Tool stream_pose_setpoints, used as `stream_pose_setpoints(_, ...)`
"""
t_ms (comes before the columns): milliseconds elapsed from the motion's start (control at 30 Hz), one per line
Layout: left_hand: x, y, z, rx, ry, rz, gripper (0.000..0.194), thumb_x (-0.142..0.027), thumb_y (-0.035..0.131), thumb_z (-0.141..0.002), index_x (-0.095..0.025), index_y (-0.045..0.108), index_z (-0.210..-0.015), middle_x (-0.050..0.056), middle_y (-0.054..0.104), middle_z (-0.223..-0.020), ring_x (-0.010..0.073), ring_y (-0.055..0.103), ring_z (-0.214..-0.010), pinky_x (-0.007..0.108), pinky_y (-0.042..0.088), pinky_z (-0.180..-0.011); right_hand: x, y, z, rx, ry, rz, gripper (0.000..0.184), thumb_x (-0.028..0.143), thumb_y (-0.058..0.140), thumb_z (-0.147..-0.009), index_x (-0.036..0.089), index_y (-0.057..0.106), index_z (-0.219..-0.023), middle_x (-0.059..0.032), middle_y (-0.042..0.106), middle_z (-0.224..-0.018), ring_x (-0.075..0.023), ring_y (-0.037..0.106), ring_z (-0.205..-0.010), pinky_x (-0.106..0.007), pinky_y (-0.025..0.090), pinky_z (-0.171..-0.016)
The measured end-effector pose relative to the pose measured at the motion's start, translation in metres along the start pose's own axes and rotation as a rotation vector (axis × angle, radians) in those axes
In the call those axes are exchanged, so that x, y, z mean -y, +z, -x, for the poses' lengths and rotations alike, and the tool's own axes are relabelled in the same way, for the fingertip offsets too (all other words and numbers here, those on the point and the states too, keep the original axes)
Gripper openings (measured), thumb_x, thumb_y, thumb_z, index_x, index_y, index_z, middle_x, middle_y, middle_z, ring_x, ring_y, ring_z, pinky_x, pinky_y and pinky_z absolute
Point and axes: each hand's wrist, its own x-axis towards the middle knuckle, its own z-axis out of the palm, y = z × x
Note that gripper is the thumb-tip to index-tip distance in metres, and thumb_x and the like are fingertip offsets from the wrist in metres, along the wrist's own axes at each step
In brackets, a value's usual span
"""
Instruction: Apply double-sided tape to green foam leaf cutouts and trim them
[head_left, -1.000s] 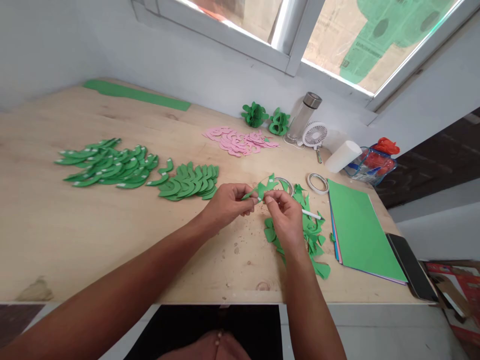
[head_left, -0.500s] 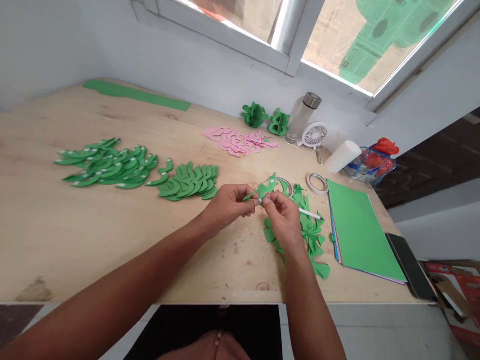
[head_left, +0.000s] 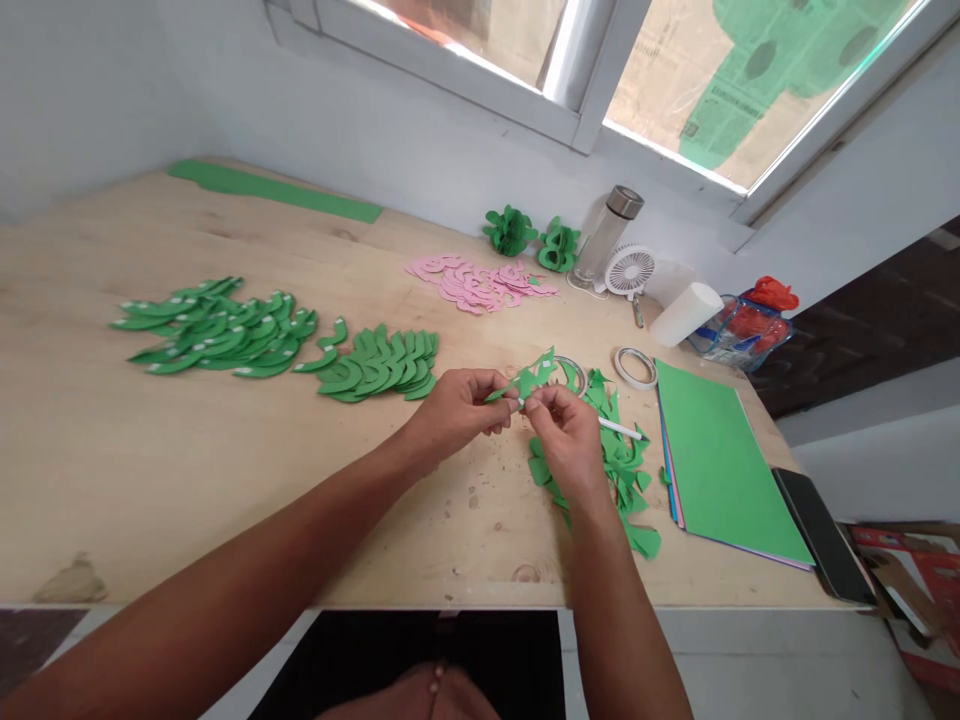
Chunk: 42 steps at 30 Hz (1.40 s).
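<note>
Between my two hands is a small green paper cut-out (head_left: 534, 374) with white tape patches on it. My left hand (head_left: 466, 408) pinches its left end between thumb and fingers. The thumb and fingertips of my right hand (head_left: 568, 432) are closed on its lower edge, near a small white bit. Green paper scraps (head_left: 626, 465) lie beneath and beside my right hand, with a white pen (head_left: 619, 428) among them. One tape roll (head_left: 576, 374) is partly hidden behind the cut-out. Left of my hands are stacked green curved pieces (head_left: 379, 362).
Taped green leaf shapes (head_left: 225, 330) lie at left, pink paper pieces (head_left: 480, 282) behind. Two green paper balls (head_left: 509, 230), a bottle (head_left: 609, 232) and a small fan (head_left: 628, 270) stand by the wall. Another tape roll (head_left: 635, 368), green sheets (head_left: 727, 460) and a phone (head_left: 821, 535) are at right.
Almost nothing differs. Both hands keep their pinch on the green cut-out, which has shifted very slightly.
</note>
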Motion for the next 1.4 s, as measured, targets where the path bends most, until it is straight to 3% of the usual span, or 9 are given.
stream_pose_setpoints(1400, -0.0008, 0.0, 0.0, 0.019, 0.013, -0.005, 0.021, -0.033, 0.063, -0.069, -0.015, 0.056, -0.063, -0.002, 0.054, -0.051, 0.0086, 0.047, -0.047, 0.022, 0.039, -0.049, 0.0038, 0.0003, 0.0005, 0.016, 0.015, 0.037, 0.011, 0.025, 0.054, -0.074, 0.017, 0.053, -0.066, 0.0033, 0.05, -0.06, -0.0091, 0.04, -0.053, -0.022, 0.032, -0.052)
